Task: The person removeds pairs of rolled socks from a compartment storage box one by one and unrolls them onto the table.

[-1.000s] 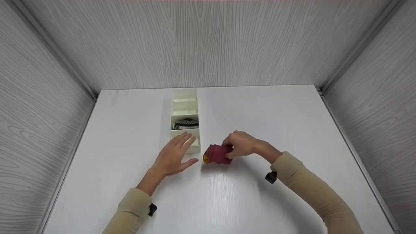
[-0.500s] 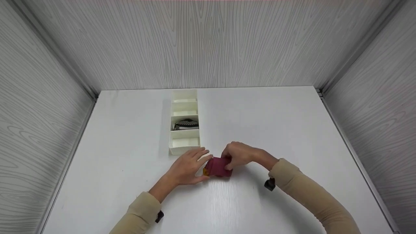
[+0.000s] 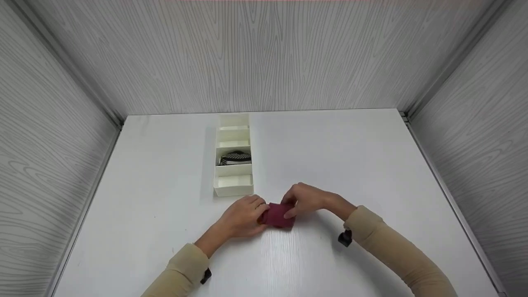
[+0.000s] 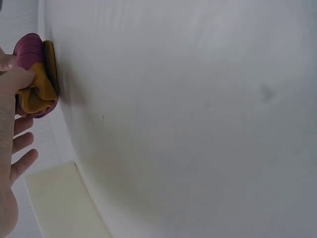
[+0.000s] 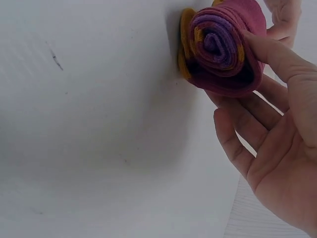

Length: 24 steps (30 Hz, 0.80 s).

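- Rolled sock bundle (image 3: pixel 277 215), maroon w/ yellow edge, lies on the white counter (image 3: pixel 371 165) just in front of the near end of the organizer box (image 3: pixel 233 186).
- Long axis runs approx. left-right in head view; spiral end w/ purple centre faces the right wrist cam (image 5: pixel 218 47), yellow cuff end faces the left wrist cam (image 4: pixel 37 94).
- Left hand (image 3: pixel 243 216): fingers curled onto the bundle's left end, thumb pressing the yellow fold.
- Right hand (image 3: pixel 307 200): thumb and fingers curled round the right end, holding it.
- Box: narrow, cream, several compartments in a row running away from the person; a black-and-white checked item (image 3: pixel 235 157) sits in a middle one; nearest compartment holds nothing visible.
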{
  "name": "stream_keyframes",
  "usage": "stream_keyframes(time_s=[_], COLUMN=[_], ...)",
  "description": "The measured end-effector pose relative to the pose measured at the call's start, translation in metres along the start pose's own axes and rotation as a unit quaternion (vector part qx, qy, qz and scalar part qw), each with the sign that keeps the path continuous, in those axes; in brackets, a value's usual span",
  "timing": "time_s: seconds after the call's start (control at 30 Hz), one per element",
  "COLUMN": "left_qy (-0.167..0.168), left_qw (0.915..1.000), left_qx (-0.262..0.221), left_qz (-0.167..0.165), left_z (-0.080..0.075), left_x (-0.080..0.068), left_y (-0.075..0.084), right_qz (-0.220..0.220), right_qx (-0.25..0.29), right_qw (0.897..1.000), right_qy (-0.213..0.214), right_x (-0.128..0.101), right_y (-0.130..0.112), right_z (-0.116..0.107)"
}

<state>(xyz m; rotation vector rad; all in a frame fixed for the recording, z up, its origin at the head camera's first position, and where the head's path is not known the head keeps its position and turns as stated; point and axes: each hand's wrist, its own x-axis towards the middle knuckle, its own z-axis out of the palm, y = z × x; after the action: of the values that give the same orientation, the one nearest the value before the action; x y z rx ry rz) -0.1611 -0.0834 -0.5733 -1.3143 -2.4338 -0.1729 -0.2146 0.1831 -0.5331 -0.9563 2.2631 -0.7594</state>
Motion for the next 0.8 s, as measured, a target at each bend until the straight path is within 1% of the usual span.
stream_keyframes(time_s=[0.1,0.23,0.33,0.4,0.43,0.47,0.57,0.63,0.67,0.73,0.77,0.8], left_qy=[-0.006,-0.025,-0.041,-0.05,-0.054,-0.057,-0.065,-0.066,-0.066,-0.069,-0.068,-0.067], left_qw=[1.0,0.9997,0.999,0.9986,0.9984,0.9982,0.9977,0.9976,0.9976,0.9974,0.9974,0.9975], left_qx=[0.007,0.0,-0.005,-0.005,-0.003,-0.002,-0.001,0.004,0.006,0.012,0.015,0.017], left_qz=[0.001,-0.008,-0.014,-0.016,-0.017,-0.017,-0.019,-0.019,-0.019,-0.019,-0.018,-0.017], left_z=[0.001,0.001,0.0,0.0,0.001,0.001,0.002,0.002,0.003,0.003,0.003,0.003], left_x=[0.001,0.003,0.005,0.007,0.007,0.008,0.01,0.012,0.012,0.013,0.013,0.014], left_y=[0.0,-0.001,-0.003,-0.004,-0.005,-0.005,-0.007,-0.007,-0.008,-0.008,-0.008,-0.008], right_qz=[-0.009,-0.008,-0.017,-0.038,-0.055,-0.074,-0.138,-0.17,-0.18,-0.189,-0.19,-0.188], right_qx=[0.006,-0.017,-0.061,-0.106,-0.132,-0.16,-0.237,-0.285,-0.304,-0.338,-0.352,-0.363], right_qw=[1.0,0.998,0.993,0.984,0.978,0.969,0.936,0.912,0.902,0.888,0.883,0.879], right_qy=[0.02,0.061,0.102,0.135,0.153,0.172,0.222,0.242,0.247,0.248,0.247,0.244], right_x=[-0.006,-0.014,-0.019,-0.022,-0.023,-0.024,-0.028,-0.031,-0.032,-0.033,-0.034,-0.034], right_y=[0.001,0.001,0.0,-0.001,-0.001,-0.001,-0.002,-0.003,-0.003,-0.004,-0.004,-0.004], right_z=[0.003,0.008,0.013,0.017,0.019,0.021,0.026,0.03,0.032,0.036,0.038,0.039])
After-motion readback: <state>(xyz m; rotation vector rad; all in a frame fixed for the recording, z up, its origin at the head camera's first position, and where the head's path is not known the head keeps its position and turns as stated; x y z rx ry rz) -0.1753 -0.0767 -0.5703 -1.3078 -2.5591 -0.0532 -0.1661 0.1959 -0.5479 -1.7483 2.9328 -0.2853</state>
